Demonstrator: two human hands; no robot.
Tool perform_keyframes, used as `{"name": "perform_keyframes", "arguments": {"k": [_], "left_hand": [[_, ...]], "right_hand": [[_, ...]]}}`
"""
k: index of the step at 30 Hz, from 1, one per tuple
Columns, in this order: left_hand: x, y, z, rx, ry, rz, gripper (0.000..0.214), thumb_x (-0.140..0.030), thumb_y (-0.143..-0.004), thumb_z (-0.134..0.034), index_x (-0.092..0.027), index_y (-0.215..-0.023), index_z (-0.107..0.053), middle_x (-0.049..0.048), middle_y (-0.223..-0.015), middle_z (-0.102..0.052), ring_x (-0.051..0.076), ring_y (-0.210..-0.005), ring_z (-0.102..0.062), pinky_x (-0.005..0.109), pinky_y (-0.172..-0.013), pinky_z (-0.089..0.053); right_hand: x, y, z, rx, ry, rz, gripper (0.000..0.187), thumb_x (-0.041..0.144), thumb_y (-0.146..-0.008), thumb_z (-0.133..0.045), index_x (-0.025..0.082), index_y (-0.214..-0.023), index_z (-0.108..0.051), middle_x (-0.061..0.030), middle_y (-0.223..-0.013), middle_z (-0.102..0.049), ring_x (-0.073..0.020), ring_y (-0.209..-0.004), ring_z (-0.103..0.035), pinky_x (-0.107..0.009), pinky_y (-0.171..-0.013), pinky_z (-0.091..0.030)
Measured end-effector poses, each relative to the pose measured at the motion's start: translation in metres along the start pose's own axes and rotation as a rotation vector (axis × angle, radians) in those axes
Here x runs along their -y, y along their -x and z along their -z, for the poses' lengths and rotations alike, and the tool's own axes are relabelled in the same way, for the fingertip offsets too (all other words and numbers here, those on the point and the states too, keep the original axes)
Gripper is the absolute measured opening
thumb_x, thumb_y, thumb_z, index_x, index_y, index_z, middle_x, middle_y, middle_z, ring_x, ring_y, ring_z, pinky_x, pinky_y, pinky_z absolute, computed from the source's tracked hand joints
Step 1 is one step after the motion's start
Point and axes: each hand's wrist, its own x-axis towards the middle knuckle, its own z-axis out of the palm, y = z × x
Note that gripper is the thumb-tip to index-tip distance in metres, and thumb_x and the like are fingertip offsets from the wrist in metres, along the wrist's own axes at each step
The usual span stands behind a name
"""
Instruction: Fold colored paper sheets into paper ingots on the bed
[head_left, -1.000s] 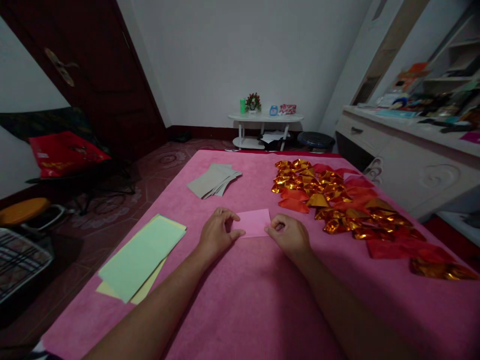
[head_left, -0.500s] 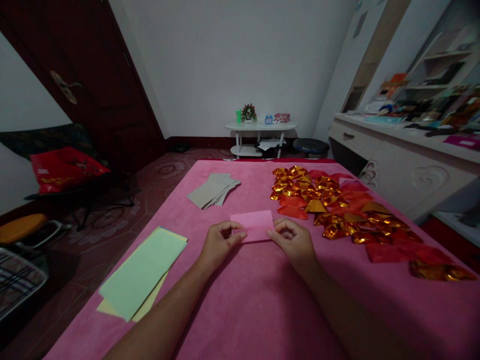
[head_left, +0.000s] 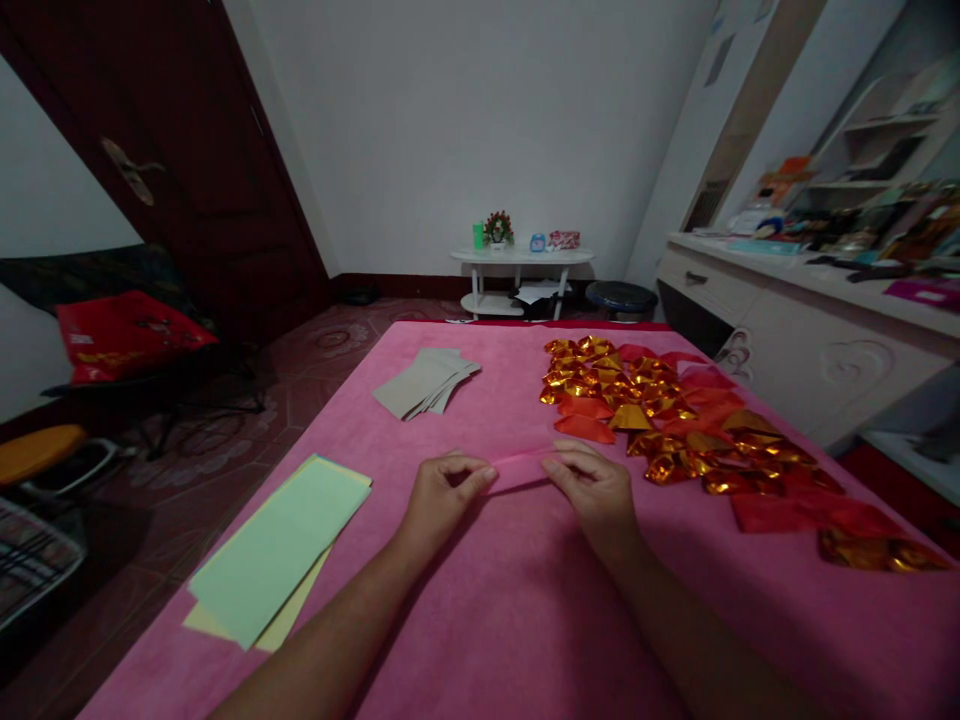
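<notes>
Between my hands is a piece of pink paper (head_left: 523,469), seen as a narrow band above the pink tablecloth (head_left: 495,620). My left hand (head_left: 448,490) pinches its left end between thumb and fingers. At the right end, my right hand (head_left: 592,488) grips it the same way, thumb toward me. Beyond my left hand lies a fanned stack of grey paper sheets (head_left: 427,382). Pale green paper sheets (head_left: 281,550), with yellow ones beneath, rest to the left of my left forearm. Folded gold and red paper pieces (head_left: 660,400) cover the right side.
A small white table (head_left: 523,256) with a potted plant (head_left: 498,228) stands by the far wall. On the right is a white dresser (head_left: 810,320) crowded with items. A chair with a red bag (head_left: 131,335) is at left, near the dark door (head_left: 172,170).
The pink paper went from a wide upright-looking rectangle to a thin strip, folded or tilted. Both hands still hold its ends and have shifted only slightly.
</notes>
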Motion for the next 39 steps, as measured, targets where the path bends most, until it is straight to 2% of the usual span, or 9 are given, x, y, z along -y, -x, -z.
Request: {"name": "perform_keyframes", "arguments": {"k": [3,6,8,12,17,20,24,31,39], "left_hand": [[0.001,0.002,-0.004,0.029,0.129,0.125,0.024,-0.037,-0.071,-0.07,-0.013,-0.065,-0.069,0.0006,-0.061,-0.059,0.009,-0.05,-0.051,0.021,-0.049,-0.041],[0.002,0.002,-0.007,0.008,0.265,0.216,0.026,-0.038,-0.066,-0.073,-0.013,-0.068,-0.068,-0.0001,-0.062,-0.059,0.008,-0.047,-0.05,0.022,-0.048,-0.043],[0.003,0.001,-0.008,-0.036,0.265,0.183,0.024,-0.036,-0.065,-0.074,-0.013,-0.067,-0.068,0.0005,-0.062,-0.06,0.01,-0.051,-0.052,0.022,-0.051,-0.044],[0.003,0.0,-0.006,-0.123,0.138,0.032,0.016,-0.03,-0.069,-0.071,-0.014,-0.068,-0.07,0.0025,-0.066,-0.065,0.013,-0.063,-0.056,0.022,-0.059,-0.044],[-0.003,0.002,-0.006,-0.1,-0.012,-0.077,0.014,-0.025,-0.074,-0.065,-0.015,-0.066,-0.069,0.0022,-0.066,-0.063,0.013,-0.063,-0.056,0.022,-0.06,-0.042],[-0.006,0.003,-0.006,-0.074,-0.071,-0.116,0.014,-0.023,-0.075,-0.064,-0.015,-0.064,-0.069,0.0024,-0.065,-0.063,0.013,-0.065,-0.056,0.022,-0.061,-0.042],[-0.004,0.002,-0.007,-0.094,-0.018,-0.092,0.014,-0.024,-0.074,-0.065,-0.015,-0.064,-0.069,0.0023,-0.067,-0.063,0.013,-0.065,-0.057,0.022,-0.061,-0.043],[0.004,0.001,-0.006,-0.163,0.104,0.002,0.015,-0.03,-0.069,-0.069,-0.015,-0.067,-0.07,0.0036,-0.071,-0.066,0.014,-0.067,-0.059,0.023,-0.059,-0.045],[0.003,-0.001,-0.004,-0.189,0.158,0.011,0.012,-0.028,-0.069,-0.07,-0.016,-0.07,-0.073,0.005,-0.077,-0.068,0.016,-0.073,-0.06,0.024,-0.061,-0.046]], "right_hand": [[0.0,0.0,-0.001,-0.03,-0.008,-0.008,0.007,0.027,-0.071,-0.069,0.022,-0.067,-0.072,-0.004,-0.076,-0.069,-0.0199,-0.077,-0.063,-0.031,-0.071,-0.052],[0.002,0.0,0.0,-0.019,-0.034,-0.008,0.01,0.027,-0.073,-0.067,0.021,-0.066,-0.07,-0.0037,-0.075,-0.067,-0.0192,-0.075,-0.062,-0.029,-0.069,-0.051],[0.004,0.0,0.001,0.019,-0.043,-0.014,0.015,0.029,-0.077,-0.064,0.02,-0.066,-0.068,-0.0039,-0.075,-0.065,-0.0191,-0.075,-0.061,-0.029,-0.069,-0.05],[0.006,0.0,0.002,0.106,-0.027,-0.045,0.027,0.034,-0.083,-0.057,0.019,-0.062,-0.065,-0.0051,-0.074,-0.063,-0.0198,-0.075,-0.06,-0.03,-0.073,-0.048],[0.004,0.001,0.001,0.072,-0.05,-0.052,0.019,0.034,-0.078,-0.064,0.019,-0.068,-0.07,-0.0078,-0.093,-0.066,-0.0223,-0.089,-0.061,-0.029,-0.074,-0.049],[0.002,0.001,0.001,0.073,-0.046,-0.059,0.016,0.032,-0.077,-0.065,0.019,-0.069,-0.071,-0.0074,-0.09,-0.065,-0.0214,-0.086,-0.062,-0.029,-0.073,-0.049],[0.002,0.001,0.001,0.057,-0.033,-0.056,0.016,0.031,-0.073,-0.068,0.019,-0.063,-0.07,-0.0042,-0.074,-0.064,-0.0185,-0.072,-0.06,-0.028,-0.065,-0.049],[-0.001,0.001,0.001,-0.006,-0.092,-0.114,0.01,0.03,-0.068,-0.073,0.02,-0.067,-0.072,-0.0044,-0.076,-0.068,-0.0192,-0.073,-0.063,-0.029,-0.066,-0.051],[-0.002,0.001,0.002,0.022,-0.219,-0.233,0.013,0.031,-0.068,-0.074,0.021,-0.074,-0.075,-0.0072,-0.095,-0.072,-0.0246,-0.093,-0.065,-0.039,-0.087,-0.05]]}}
